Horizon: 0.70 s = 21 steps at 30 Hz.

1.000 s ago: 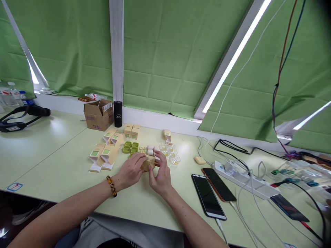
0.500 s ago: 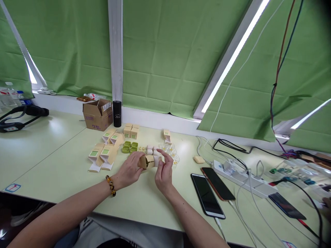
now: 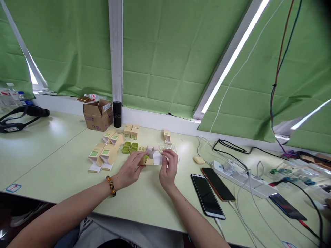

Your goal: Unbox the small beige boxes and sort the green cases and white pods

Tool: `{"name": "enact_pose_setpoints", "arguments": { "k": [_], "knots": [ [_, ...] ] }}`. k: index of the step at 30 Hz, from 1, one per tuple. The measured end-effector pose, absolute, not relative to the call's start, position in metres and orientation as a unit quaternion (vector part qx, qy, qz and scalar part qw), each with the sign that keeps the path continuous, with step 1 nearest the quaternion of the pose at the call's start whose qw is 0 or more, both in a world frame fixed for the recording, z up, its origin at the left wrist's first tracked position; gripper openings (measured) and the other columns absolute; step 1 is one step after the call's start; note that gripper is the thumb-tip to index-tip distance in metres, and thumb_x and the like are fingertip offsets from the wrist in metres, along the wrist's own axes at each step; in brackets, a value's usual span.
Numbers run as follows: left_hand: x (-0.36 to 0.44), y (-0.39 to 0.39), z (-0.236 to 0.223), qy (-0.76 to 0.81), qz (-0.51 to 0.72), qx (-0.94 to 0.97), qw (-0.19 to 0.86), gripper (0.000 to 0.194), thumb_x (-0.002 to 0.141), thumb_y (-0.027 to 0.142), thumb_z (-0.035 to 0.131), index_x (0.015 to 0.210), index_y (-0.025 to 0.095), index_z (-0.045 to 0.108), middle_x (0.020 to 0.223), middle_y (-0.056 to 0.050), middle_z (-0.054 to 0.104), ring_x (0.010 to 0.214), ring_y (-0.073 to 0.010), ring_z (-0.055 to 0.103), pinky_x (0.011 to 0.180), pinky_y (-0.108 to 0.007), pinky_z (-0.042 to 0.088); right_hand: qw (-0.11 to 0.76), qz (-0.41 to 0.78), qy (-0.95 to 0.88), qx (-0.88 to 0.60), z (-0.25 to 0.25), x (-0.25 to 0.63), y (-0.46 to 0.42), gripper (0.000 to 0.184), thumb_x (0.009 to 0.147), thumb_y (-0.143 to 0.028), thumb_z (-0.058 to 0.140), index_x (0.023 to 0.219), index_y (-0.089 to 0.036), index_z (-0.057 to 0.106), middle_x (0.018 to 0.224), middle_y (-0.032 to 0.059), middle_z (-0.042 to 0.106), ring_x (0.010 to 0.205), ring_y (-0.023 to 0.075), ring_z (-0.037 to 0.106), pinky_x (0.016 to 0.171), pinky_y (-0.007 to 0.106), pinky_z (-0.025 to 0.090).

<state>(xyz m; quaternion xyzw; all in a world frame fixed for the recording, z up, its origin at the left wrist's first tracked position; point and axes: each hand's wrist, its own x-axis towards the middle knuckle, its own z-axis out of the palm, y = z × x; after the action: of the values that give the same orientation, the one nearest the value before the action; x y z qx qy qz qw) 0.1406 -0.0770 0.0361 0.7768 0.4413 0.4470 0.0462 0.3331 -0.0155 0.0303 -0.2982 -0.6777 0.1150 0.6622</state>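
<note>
Left hand (image 3: 131,165) is curled around the left end of a small kraft carton (image 3: 149,162), thumb on the near side, fingers on the far side, so partly closed with a firm-looking hold. Carton lies on its side, just above or on the table (image 3: 147,199) (can't tell which), mouth open to the right. Bit of green shows at the mouth; can't tell if it's inside.

Right hand (image 3: 168,168) is half open, fingers bent, fingertips at the right edge of the carton's white flap (image 3: 157,158). Can't tell if it's pinching the flap or only touching.

Just beyond, left to right: green cups (image 3: 130,147), tiny yellow pieces (image 3: 142,148), pale pink pieces (image 3: 152,148), clear containers (image 3: 165,147) partly hidden by the right hand. Four open cartons (image 3: 106,152) to the left, green label windows up. Two closed cartons (image 3: 131,131) side by side at the far side; one more open carton (image 3: 167,137) far right of those. Two phones (image 3: 208,196) near right, beige block (image 3: 199,160) beyond them.
</note>
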Motion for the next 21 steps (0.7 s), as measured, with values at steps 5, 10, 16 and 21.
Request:
{"name": "enact_pose_setpoints", "arguments": {
  "k": [5, 10, 16, 21],
  "knots": [
    [0.14, -0.076, 0.034, 0.442, 0.459, 0.77, 0.038, 0.067, 0.099, 0.015, 0.054, 0.161, 0.029, 0.031, 0.147, -0.014, 0.053, 0.139, -0.0303, 0.049, 0.118, -0.056, 0.043, 0.614, 0.0, -0.746, -0.258, 0.035, 0.333, -0.023, 0.026, 0.098, -0.018, 0.057, 0.116, -0.03, 0.071, 0.135, 0.0115, 0.048, 0.133, 0.0333, 0.048, 0.108, 0.066, 0.047],
    [0.14, -0.075, 0.034, 0.451, 0.466, 0.76, 0.043, 0.069, 0.1, 0.018, 0.054, 0.163, 0.03, 0.028, 0.148, -0.014, 0.053, 0.14, -0.0294, 0.049, 0.119, -0.054, 0.043, 0.582, -0.029, -0.77, -0.26, 0.038, 0.331, -0.028, 0.03, 0.092, -0.014, 0.062, 0.114, -0.032, 0.073, 0.145, 0.0095, 0.044, 0.141, 0.0381, 0.038, 0.111, 0.071, 0.04],
    [0.14, -0.075, 0.034, 0.455, 0.47, 0.756, 0.035, 0.069, 0.101, 0.018, 0.053, 0.163, 0.029, 0.027, 0.148, -0.014, 0.052, 0.14, -0.0296, 0.048, 0.119, -0.054, 0.042, 0.601, -0.04, -0.76, -0.245, 0.043, 0.336, -0.031, 0.023, 0.087, -0.016, 0.069, 0.104, -0.03, 0.074, 0.14, 0.0097, 0.048, 0.138, 0.0398, 0.041, 0.109, 0.072, 0.041],
    [0.138, -0.074, 0.035, 0.475, 0.483, 0.735, 0.035, 0.069, 0.101, 0.018, 0.053, 0.164, 0.029, 0.026, 0.149, -0.014, 0.051, 0.143, -0.0301, 0.046, 0.119, -0.053, 0.042, 0.606, -0.064, -0.766, -0.203, 0.045, 0.337, -0.036, 0.023, 0.083, -0.009, 0.07, 0.096, -0.028, 0.074, 0.137, 0.009, 0.052, 0.137, 0.0383, 0.043, 0.11, 0.067, 0.043]
  ]
}}
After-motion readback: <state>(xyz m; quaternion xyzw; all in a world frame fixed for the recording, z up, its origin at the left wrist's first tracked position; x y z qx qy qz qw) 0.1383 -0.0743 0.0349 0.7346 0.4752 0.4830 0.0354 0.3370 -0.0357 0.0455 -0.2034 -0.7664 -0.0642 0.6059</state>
